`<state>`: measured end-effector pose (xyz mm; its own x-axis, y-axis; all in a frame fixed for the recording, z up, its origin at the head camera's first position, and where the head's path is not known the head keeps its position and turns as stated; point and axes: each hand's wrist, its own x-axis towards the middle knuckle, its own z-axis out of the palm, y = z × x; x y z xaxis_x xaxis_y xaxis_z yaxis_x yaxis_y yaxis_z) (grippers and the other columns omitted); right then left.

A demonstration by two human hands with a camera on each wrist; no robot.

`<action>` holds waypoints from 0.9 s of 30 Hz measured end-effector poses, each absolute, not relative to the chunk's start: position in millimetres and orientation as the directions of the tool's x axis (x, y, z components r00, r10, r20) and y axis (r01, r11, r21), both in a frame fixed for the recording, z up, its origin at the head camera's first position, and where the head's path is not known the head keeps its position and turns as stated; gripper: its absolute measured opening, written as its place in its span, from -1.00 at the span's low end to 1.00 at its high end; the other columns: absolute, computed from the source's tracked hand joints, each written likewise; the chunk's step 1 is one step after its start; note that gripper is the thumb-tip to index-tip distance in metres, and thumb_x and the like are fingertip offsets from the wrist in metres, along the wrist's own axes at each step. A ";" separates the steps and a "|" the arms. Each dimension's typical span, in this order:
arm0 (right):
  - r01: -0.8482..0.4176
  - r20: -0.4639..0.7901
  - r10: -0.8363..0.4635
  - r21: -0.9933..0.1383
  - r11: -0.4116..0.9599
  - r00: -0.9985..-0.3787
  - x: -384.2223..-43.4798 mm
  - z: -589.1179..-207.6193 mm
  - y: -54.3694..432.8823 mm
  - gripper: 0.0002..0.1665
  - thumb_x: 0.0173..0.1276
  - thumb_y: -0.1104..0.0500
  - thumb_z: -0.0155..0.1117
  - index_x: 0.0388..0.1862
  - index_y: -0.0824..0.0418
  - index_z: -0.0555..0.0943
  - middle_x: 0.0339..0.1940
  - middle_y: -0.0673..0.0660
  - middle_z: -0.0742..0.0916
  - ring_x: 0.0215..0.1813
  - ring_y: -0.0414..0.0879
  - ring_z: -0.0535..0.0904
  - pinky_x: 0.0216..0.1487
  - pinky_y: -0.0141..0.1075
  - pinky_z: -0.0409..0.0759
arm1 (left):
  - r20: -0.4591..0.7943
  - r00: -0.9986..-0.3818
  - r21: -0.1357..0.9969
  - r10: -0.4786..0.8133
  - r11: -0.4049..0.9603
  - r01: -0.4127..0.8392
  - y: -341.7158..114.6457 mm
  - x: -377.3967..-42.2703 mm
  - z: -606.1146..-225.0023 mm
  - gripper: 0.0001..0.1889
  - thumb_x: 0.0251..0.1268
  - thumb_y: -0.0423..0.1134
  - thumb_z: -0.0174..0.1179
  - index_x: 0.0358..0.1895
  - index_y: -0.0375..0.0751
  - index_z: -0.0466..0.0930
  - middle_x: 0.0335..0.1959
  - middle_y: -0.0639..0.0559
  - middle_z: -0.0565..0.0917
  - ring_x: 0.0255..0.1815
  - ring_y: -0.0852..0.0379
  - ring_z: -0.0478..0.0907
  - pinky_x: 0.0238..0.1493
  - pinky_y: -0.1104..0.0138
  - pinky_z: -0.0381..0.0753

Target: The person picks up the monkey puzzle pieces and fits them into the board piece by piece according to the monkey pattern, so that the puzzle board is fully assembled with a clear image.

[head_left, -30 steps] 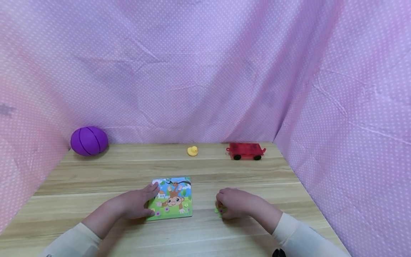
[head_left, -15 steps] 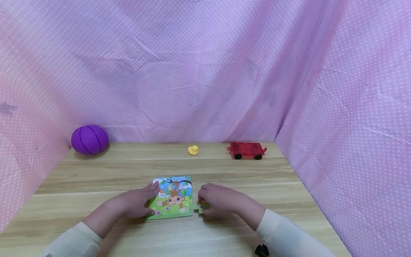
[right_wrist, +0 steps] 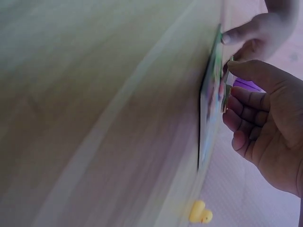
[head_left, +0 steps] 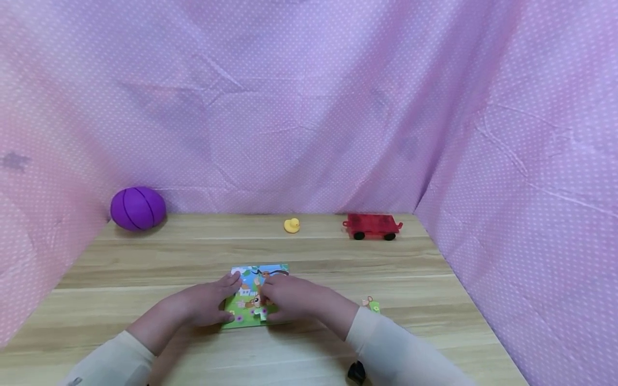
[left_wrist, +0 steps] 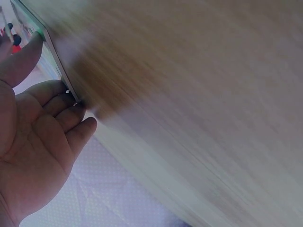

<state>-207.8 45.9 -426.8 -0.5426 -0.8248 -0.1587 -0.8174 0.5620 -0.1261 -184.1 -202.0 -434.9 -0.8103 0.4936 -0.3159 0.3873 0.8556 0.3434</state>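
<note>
A square jigsaw board (head_left: 247,322) with a cartoon monkey lies flat on the table in the head view. My left hand (head_left: 205,305) rests at its left side, thumb by the near corner and fingers along the edge; the left wrist view has those fingers against the board's rim (left_wrist: 59,64). Over the board's right half, my right hand (head_left: 296,297) pinches a small green jigsaw piece (head_left: 262,313) between thumb and fingers. In the right wrist view that piece (right_wrist: 227,92) is tilted, just off the board's face. The right hand hides much of the picture.
Another jigsaw piece (head_left: 373,305) lies on the table beyond the right sleeve, partly covered by it. Along the back stand a purple ball (head_left: 138,209), a yellow toy duck (head_left: 292,225) and a red toy wagon (head_left: 373,227). Pink dotted cloth (head_left: 299,107) hangs around the table.
My right hand has moved left with the pinched jigsaw piece, from the table right of the board to above it. Another piece has come into view behind the sleeve. The left hand stays put.
</note>
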 end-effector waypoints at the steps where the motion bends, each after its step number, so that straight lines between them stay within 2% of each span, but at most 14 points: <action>1: -0.820 -0.164 -0.827 -0.128 0.558 -0.537 -208.0 -428.2 42.4 -0.70 0.29 -0.12 0.35 -0.07 -0.07 0.59 -0.20 -0.20 0.54 -0.16 -0.34 0.41 -0.09 -0.52 0.50 | -0.314 -0.809 0.342 0.496 0.854 0.391 -201.9 -184.3 -434.8 -0.14 0.26 0.07 0.28 0.52 -0.22 0.14 0.59 -0.15 0.02 0.58 -0.17 0.01 0.49 -0.08 0.18; 7: -0.828 -0.186 -0.830 -0.111 0.549 -0.525 -211.4 -437.0 27.8 -0.69 0.30 -0.11 0.33 -0.04 -0.06 0.60 -0.20 -0.19 0.53 -0.16 -0.35 0.39 -0.07 -0.55 0.47 | -0.312 -0.808 0.353 0.500 0.851 0.390 -201.9 -184.2 -434.3 -0.15 0.26 0.05 0.29 0.51 -0.24 0.15 0.59 -0.16 0.03 0.58 -0.16 0.02 0.48 -0.08 0.20; 11: -0.825 -0.184 -0.830 -0.127 0.551 -0.526 -213.9 -439.7 21.5 -0.72 0.34 -0.10 0.31 -0.04 -0.04 0.62 -0.22 -0.19 0.54 -0.15 -0.35 0.40 0.29 -0.46 0.42 | -0.308 -0.810 0.350 0.499 0.851 0.391 -202.3 -184.4 -435.5 -0.15 0.26 0.05 0.29 0.52 -0.24 0.15 0.59 -0.16 0.03 0.58 -0.15 0.01 0.48 -0.08 0.20; 13: -0.815 -0.187 -0.826 -0.150 0.559 -0.532 -214.6 -439.1 19.2 -0.74 0.35 -0.09 0.32 -0.07 -0.04 0.62 -0.23 -0.19 0.55 -0.16 -0.35 0.41 0.38 -0.42 0.36 | -0.305 -0.812 0.348 0.499 0.852 0.392 -202.5 -184.7 -436.4 -0.14 0.25 0.05 0.30 0.52 -0.24 0.15 0.59 -0.16 0.03 0.58 -0.16 0.01 0.48 -0.08 0.20; 15: -0.805 -0.194 -0.820 -0.168 0.569 -0.539 -215.2 -438.9 16.7 -0.76 0.35 -0.10 0.32 -0.11 -0.04 0.60 -0.26 -0.19 0.55 -0.19 -0.35 0.41 0.30 -0.44 0.42 | -0.302 -0.812 0.348 0.499 0.851 0.393 -202.7 -184.8 -436.9 -0.14 0.25 0.04 0.30 0.51 -0.25 0.15 0.59 -0.17 0.03 0.58 -0.16 0.01 0.48 -0.08 0.20; 17: -0.790 -0.204 -0.810 -0.187 0.584 -0.550 -215.2 -439.1 14.5 -0.76 0.33 -0.11 0.33 -0.17 -0.04 0.57 -0.30 -0.19 0.53 -0.23 -0.33 0.41 0.06 -0.49 0.49 | -0.301 -0.812 0.349 0.499 0.851 0.393 -202.8 -184.5 -436.9 -0.14 0.25 0.04 0.30 0.51 -0.25 0.15 0.59 -0.17 0.03 0.58 -0.16 0.01 0.48 -0.08 0.20; 20: -0.780 -0.206 -0.799 -0.185 0.598 -0.565 -215.6 -441.5 10.9 -0.77 0.32 -0.11 0.34 -0.23 -0.05 0.53 -0.33 -0.19 0.52 -0.27 -0.32 0.41 -0.21 -0.53 0.44 | -0.299 -0.813 0.358 0.500 0.848 0.390 -202.4 -184.0 -436.2 -0.14 0.25 0.03 0.30 0.51 -0.25 0.15 0.59 -0.17 0.04 0.58 -0.16 0.02 0.48 -0.08 0.20; 27: -0.780 -0.205 -0.789 -0.142 0.609 -0.579 -212.2 -446.2 4.3 -0.87 0.36 -0.04 0.32 -0.19 -0.09 0.59 -0.25 -0.19 0.57 -0.25 -0.33 0.44 -0.14 -0.51 0.50 | -0.281 -0.805 0.367 0.523 0.833 0.413 -202.1 -182.9 -433.8 -0.13 0.23 0.02 0.31 0.50 -0.30 0.15 0.58 -0.22 0.06 0.57 -0.21 0.04 0.46 -0.11 0.21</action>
